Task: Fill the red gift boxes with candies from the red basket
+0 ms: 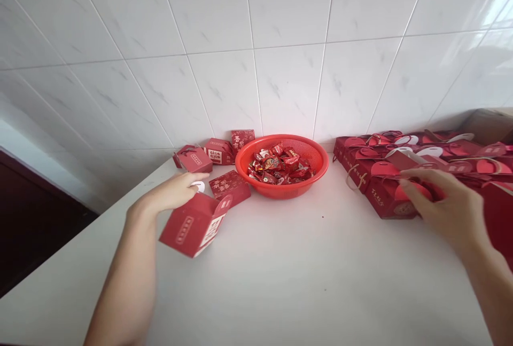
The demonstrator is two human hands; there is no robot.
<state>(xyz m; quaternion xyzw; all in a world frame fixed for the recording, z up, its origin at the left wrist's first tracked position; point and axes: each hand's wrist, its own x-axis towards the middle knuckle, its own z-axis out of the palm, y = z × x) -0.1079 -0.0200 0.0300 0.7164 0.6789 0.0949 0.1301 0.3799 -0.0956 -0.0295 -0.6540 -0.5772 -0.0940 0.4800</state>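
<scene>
My left hand (176,191) pinches the top flap of a red box (188,226), which is tilted over the left part of the white table. Behind that box lies another red box (230,187). On the right, my right hand (444,202) has its thumb and fingers around the top of a dark red box (387,196) at the front corner of a packed group of boxes. A red plastic basket (282,191) holding wrapped candies (280,163) stands between my hands, near the wall.
Several red boxes (196,159) stand at the back left by the tiled wall (224,84). Rows of red boxes with cord handles (457,148) cover the right side of the white table (280,271). A brown carton (491,124) is at the far right.
</scene>
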